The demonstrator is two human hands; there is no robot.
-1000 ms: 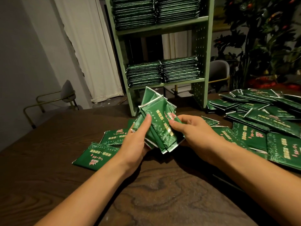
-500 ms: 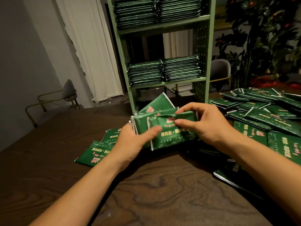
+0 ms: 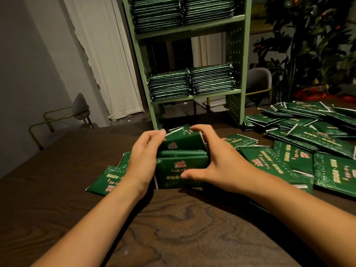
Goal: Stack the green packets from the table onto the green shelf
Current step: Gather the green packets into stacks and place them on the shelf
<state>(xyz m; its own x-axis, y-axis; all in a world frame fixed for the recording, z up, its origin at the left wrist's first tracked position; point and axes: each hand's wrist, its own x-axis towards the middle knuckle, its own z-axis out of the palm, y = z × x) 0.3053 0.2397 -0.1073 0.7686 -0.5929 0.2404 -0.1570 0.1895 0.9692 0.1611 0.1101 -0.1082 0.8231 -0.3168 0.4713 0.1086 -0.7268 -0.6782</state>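
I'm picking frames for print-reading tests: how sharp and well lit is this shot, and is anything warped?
Head view: dim, warm light; the bundle of green foil packets held by left hand and right hand is slightly motion-blurred, its print unreadable; faint sheen on the dark wooden table; wide-angle lens tilts the pale green metal shelf.

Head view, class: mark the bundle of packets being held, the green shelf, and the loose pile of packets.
bundle of packets (image 3: pixel 181 168): head view, front packet's face.
green shelf (image 3: pixel 215 96): head view, lower board's front edge.
loose pile of packets (image 3: pixel 312 135): head view, a top packet's face.
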